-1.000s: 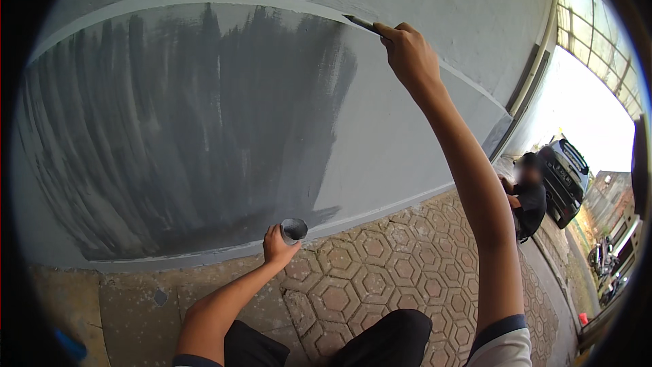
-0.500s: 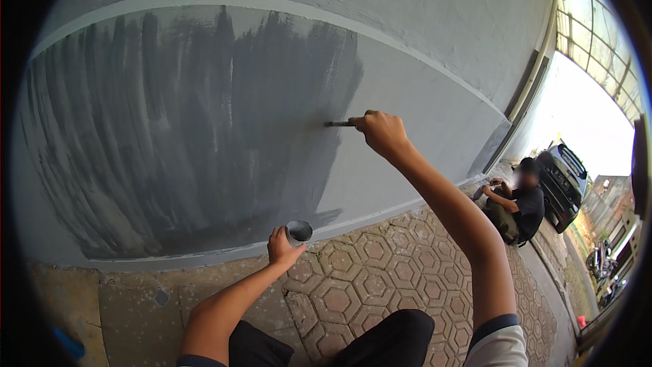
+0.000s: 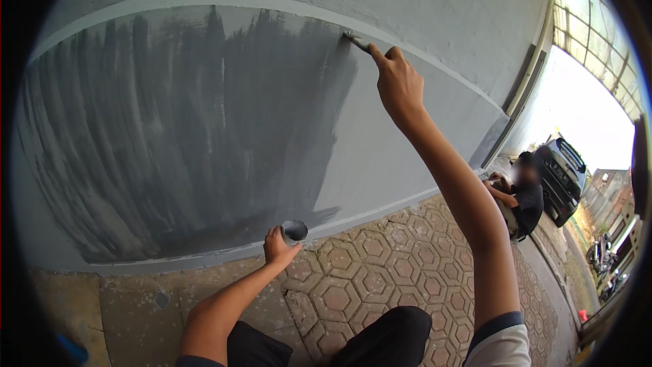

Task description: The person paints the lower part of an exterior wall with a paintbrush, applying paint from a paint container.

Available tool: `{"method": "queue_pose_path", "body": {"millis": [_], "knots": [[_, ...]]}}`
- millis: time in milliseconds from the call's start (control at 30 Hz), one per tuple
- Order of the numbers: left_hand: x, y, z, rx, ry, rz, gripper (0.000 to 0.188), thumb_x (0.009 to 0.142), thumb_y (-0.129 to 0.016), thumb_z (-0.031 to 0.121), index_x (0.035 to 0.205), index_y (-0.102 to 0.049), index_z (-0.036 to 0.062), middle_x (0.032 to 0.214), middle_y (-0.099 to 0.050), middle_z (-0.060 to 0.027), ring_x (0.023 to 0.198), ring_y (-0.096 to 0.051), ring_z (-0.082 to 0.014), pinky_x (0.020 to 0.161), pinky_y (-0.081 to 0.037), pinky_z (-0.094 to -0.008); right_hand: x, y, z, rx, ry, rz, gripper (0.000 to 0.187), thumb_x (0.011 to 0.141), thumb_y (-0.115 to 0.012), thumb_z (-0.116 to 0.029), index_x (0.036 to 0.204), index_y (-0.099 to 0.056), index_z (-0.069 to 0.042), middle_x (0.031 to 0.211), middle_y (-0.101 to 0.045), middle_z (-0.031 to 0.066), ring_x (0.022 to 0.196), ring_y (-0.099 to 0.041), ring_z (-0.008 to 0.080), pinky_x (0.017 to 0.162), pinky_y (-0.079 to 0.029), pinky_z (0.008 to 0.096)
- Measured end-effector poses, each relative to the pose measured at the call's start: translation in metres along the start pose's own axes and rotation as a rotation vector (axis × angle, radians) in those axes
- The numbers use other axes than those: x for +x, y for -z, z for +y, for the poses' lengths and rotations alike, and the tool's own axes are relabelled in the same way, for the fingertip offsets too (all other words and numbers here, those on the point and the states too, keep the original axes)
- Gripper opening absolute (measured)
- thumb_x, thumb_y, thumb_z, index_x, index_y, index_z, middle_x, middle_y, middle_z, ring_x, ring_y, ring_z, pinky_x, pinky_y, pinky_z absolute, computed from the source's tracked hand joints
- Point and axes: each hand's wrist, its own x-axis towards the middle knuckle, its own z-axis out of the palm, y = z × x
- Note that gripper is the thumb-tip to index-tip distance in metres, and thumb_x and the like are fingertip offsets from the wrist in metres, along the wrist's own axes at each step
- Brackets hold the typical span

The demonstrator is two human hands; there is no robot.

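Note:
My right hand is closed round the handle of a paintbrush. The brush's tip meets the wall at the upper right edge of a dark grey painted area, close under a pale raised band. Lower down, my left hand grips a small round cup with grey paint on its inside. The cup is held near the foot of the wall, its mouth facing up toward me. Lighter grey wall lies to the right of the dark paint.
Hexagon-patterned paving covers the ground below the wall. Another person sits low near the wall at the right, with a dark car behind. A motorcycle stands farther right. A blue object shows at the lower left.
My right hand has moved the paintbrush up the wall, from about mid-height to just under the pale band. My left hand and the cup have stayed nearly in place.

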Motion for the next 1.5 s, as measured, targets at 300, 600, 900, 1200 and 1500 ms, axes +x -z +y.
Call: {"method": "queue_pose_path", "body": {"millis": [300, 600, 900, 1200, 1500], "knots": [[-0.002, -0.003, 0.007, -0.029, -0.016, -0.004, 0.052, 0.056, -0.077, 0.026, 0.095, -0.054, 0.0009, 0.097, -0.055, -0.0152, 0.093, -0.055, -0.0339, 0.08, -0.046, -0.0425, -0.139, -0.077, 0.002, 0.059, 0.309, -0.697, 0.036, 0.081, -0.048, -0.002, 0.108, -0.062, -0.022, 0.087, -0.058, 0.0086, 0.074, -0.064, 0.0255, 0.057, -0.053, 0.0361], [-0.001, -0.002, 0.01, -0.002, 0.017, -0.044, 0.053, 0.055, -0.078, 0.026, 0.095, -0.053, 0.0007, 0.096, -0.055, -0.0157, 0.092, -0.055, -0.034, 0.079, -0.046, -0.0428, 0.021, 0.002, 0.042, 0.047, -0.007, 0.096, 0.037, 0.082, -0.048, -0.003, 0.109, -0.063, -0.022, 0.083, -0.06, 0.0079, 0.069, -0.062, 0.0266, 0.054, -0.049, 0.0377], [-0.003, 0.003, 0.0, 0.01, 0.009, -0.032, 0.052, 0.055, -0.078, 0.026, 0.094, -0.054, 0.0006, 0.097, -0.055, -0.0156, 0.092, -0.056, -0.034, 0.079, -0.046, -0.0424, -0.05, -0.031, 0.0, -0.008, 0.061, -0.226, 0.035, 0.082, -0.048, -0.003, 0.112, -0.059, -0.018, 0.088, -0.057, 0.0111, 0.068, -0.062, 0.0266, 0.053, -0.05, 0.0368], [-0.003, 0.0, 0.008, 0.008, -0.001, -0.026, 0.054, 0.055, -0.078, 0.026, 0.096, -0.054, 0.0, 0.098, -0.055, -0.0158, 0.093, -0.056, -0.034, 0.08, -0.046, -0.0424, -0.063, -0.049, 0.002, -0.028, 0.251, -0.378, 0.033, 0.082, -0.05, -0.004, 0.107, -0.064, -0.019, 0.083, -0.06, 0.0094, 0.067, -0.062, 0.0262, 0.052, -0.049, 0.036], [-0.002, -0.003, -0.004, -0.014, 0.014, -0.041, 0.053, 0.054, -0.078, 0.027, 0.094, -0.054, 0.0005, 0.096, -0.056, -0.0155, 0.092, -0.055, -0.0338, 0.08, -0.046, -0.0418, 0.03, 0.006, 0.015, -0.028, 0.035, 0.079, 0.032, 0.083, -0.049, -0.006, 0.11, -0.061, -0.018, 0.086, -0.059, 0.0113, 0.068, -0.063, 0.0258, 0.052, -0.051, 0.0366]]}}
